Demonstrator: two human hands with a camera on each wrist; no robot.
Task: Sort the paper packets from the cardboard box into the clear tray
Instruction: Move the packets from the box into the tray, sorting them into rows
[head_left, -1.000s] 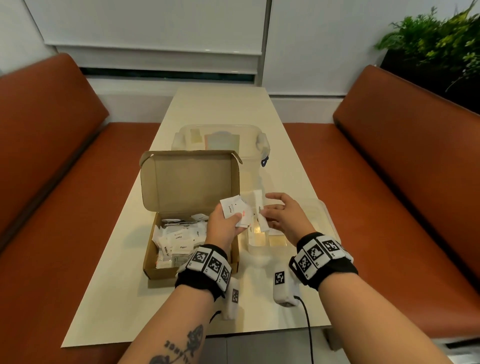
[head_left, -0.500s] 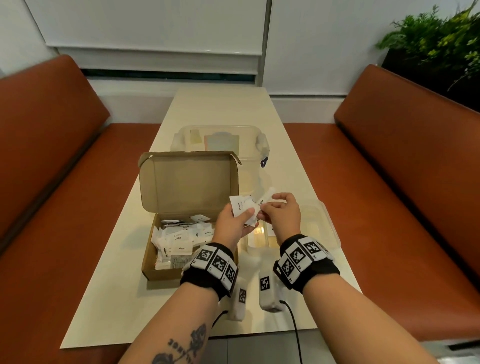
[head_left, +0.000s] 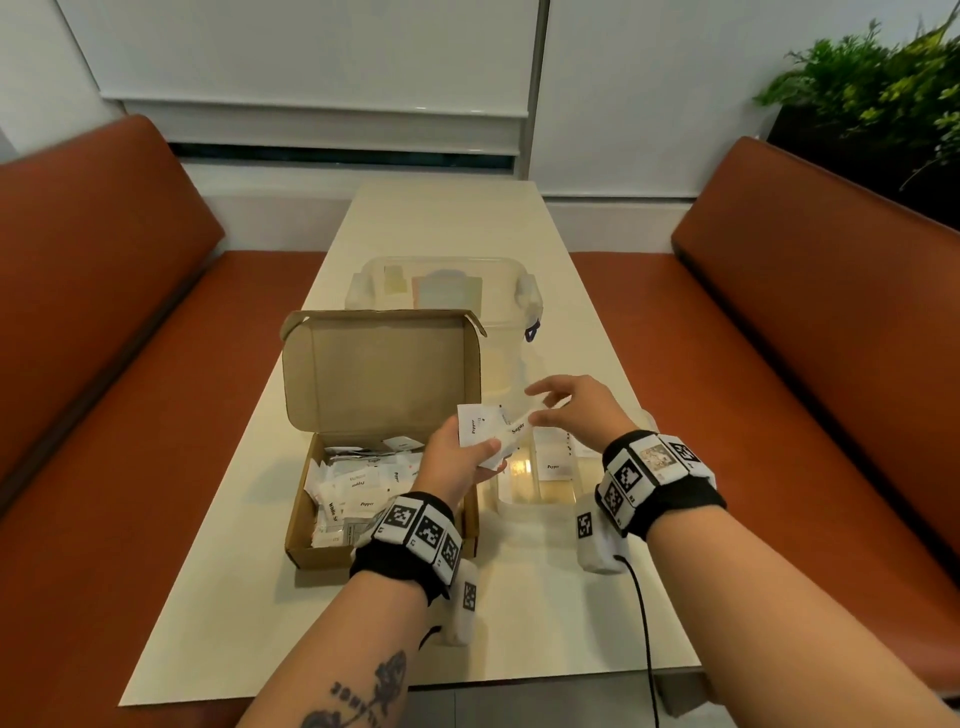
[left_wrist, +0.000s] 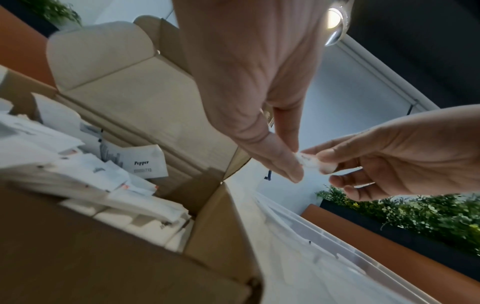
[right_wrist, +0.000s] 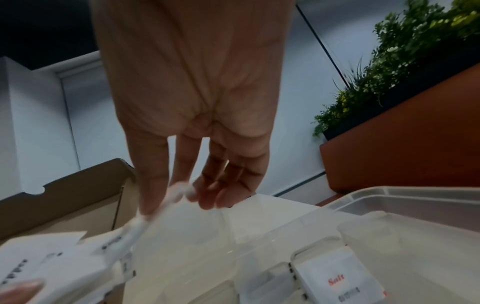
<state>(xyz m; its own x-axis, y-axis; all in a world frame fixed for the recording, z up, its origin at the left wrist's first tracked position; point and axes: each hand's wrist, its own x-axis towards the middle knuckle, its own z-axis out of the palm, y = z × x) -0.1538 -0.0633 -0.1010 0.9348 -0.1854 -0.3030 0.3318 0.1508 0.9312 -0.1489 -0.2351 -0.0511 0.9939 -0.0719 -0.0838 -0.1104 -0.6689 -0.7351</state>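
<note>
left hand (head_left: 457, 460) grips packets (head_left: 480, 428) | right hand (head_left: 582, 410) pinches Sugar packet (head_left: 517, 428) | cardboard box (head_left: 379, 374) beside clear tray (head_left: 524, 499)

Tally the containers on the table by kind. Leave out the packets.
cardboard box: 1
clear tray: 1
clear storage tub: 1
Total: 3
</note>
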